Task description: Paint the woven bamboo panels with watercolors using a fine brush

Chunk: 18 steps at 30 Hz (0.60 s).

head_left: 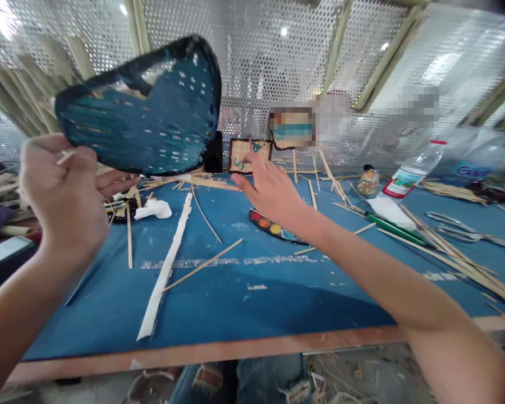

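Note:
My left hand [65,196] is closed in a fist at the left, gripping the thin stick handle of a heart-shaped woven fan [147,106] painted dark blue, held up above the table. My right hand [269,188] reaches forward over the middle of the blue table [244,303], fingers spread and holding nothing. It hovers just above a paint palette [278,229] with coloured wells. A small woven mat [246,154] with green marks stands beyond its fingertips.
Thin bamboo strips [202,265] and a long white strip [168,264] lie scattered on the table. A crumpled white tissue [154,209] lies left of centre. A plastic bottle [408,177], scissors [467,231] and a green-handled tool [393,228] are at the right. Perforated mesh [278,62] backs the table.

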### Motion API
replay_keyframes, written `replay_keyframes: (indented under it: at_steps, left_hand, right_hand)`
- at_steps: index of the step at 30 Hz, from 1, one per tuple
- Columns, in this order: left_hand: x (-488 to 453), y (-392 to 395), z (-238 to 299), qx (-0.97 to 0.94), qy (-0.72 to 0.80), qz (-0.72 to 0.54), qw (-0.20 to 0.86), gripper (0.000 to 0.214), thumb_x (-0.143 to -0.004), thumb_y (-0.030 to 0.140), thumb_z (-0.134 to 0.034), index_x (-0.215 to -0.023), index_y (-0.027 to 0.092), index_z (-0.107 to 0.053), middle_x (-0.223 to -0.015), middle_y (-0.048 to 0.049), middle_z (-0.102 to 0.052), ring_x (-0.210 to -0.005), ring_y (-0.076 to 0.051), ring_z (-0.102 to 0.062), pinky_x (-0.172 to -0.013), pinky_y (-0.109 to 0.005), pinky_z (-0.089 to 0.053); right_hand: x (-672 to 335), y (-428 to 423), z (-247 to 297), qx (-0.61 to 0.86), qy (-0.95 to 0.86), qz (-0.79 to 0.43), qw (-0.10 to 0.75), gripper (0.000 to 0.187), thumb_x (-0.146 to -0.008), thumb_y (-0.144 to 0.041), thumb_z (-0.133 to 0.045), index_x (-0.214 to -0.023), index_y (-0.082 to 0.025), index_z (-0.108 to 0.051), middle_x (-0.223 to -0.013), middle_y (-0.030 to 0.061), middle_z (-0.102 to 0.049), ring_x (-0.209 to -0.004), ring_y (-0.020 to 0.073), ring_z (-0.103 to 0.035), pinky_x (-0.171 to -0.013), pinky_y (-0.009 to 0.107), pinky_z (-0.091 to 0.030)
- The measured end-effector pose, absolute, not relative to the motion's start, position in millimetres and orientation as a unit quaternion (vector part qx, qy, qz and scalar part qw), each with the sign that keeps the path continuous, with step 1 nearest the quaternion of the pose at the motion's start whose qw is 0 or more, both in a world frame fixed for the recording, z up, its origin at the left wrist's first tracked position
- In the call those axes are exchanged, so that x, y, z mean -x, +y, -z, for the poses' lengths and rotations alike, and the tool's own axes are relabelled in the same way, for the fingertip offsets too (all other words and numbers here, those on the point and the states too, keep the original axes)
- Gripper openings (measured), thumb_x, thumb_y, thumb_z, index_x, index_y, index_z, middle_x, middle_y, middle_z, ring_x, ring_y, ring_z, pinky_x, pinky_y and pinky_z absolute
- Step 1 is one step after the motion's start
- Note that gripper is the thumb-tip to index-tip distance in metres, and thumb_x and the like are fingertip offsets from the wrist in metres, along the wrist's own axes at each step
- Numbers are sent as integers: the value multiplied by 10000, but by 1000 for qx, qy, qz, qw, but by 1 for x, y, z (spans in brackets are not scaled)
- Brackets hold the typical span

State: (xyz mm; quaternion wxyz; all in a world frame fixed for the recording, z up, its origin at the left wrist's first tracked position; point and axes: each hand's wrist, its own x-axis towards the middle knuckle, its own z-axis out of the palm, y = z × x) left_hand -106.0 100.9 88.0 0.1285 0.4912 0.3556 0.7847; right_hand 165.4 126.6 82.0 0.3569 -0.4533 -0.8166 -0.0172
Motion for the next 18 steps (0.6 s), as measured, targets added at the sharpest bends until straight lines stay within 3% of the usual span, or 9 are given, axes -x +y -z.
replay_keyframes:
  at_steps: [2, 7, 12, 18]
  left_hand:
    - [110, 107, -77, -489, 333, -792, 150, 225, -803, 37, -503, -988, 148, -441, -672, 67, -582, -485, -161, -671, -489, -414, -605]
    - [116, 116, -59, -441, 369, -790, 212, 206, -799, 34, -510, -957, 163, -478, -561, 87, -542, -424, -152, -639, -473, -357, -607]
    - [121, 113, -60, -423, 391, -775, 259, 155, -787, 59, -532, -900, 162, -507, -577, 44, -599, -450, -165, -651, -468, -340, -603]
    - [134, 112, -66, -401, 383, -772, 310, 141, -784, 48, -528, -864, 164, -531, -551, 49, -590, -416, -155, -627, -448, -320, -600]
  right_hand:
    - [-159, 125, -80, 463, -821, 7, 335, 456, -975, -516, -364, -1187, -132, -491, -1134, 155, -614, -1045, 297, -569, -864, 400, -407]
    - [-153, 125, -76, 432, -846, -204, 235, 517, -946, -635, -322, -988, -183, -570, -865, 67, -648, -741, 181, -573, -636, 295, -365]
    - [-137, 123, -71, 395, -880, -234, 124, 420, -952, -533, -415, -764, -184, -553, -740, 20, -618, -665, 137, -504, -666, 290, -318]
    - [-122, 132, -65, 398, -882, -205, 148, 288, -966, -324, -415, -760, -175, -549, -760, 20, -645, -719, 138, -529, -766, 306, -283]
